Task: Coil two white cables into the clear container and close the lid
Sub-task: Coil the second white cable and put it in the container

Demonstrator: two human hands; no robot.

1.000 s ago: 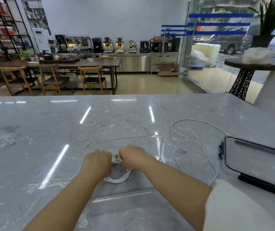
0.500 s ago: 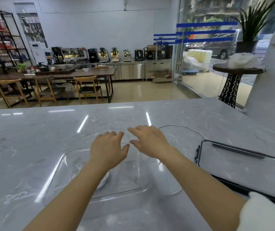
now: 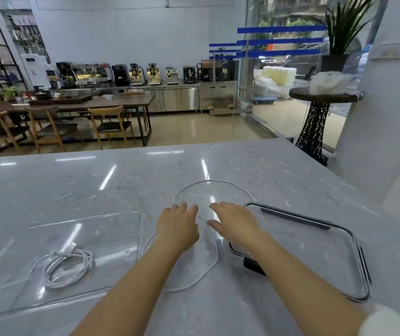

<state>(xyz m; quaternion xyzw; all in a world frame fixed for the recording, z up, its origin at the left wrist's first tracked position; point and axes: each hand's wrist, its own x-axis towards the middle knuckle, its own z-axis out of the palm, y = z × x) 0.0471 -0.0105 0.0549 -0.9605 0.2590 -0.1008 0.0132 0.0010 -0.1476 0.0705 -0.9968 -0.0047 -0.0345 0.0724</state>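
One white cable (image 3: 68, 266) lies coiled inside the clear container (image 3: 111, 215) at the lower left of the marble counter. A second white cable (image 3: 214, 182) lies loose on the counter in a wide loop, running from the far middle down past my wrists. My left hand (image 3: 178, 225) and my right hand (image 3: 234, 220) hover side by side over that loop, palms down, fingers apart, holding nothing. The clear lid (image 3: 315, 253) with dark clips lies flat to the right of my right hand.
The grey marble counter (image 3: 73, 185) stretches far to the left and back. Its right edge runs beside a white wall. Beyond the counter are a wooden table with chairs, coffee machines and a small round table with a plant.
Both hands let go of the coiled cable in the container, then moved right and forward over the loose cable. The view has swung right, so the container now sits at the left.
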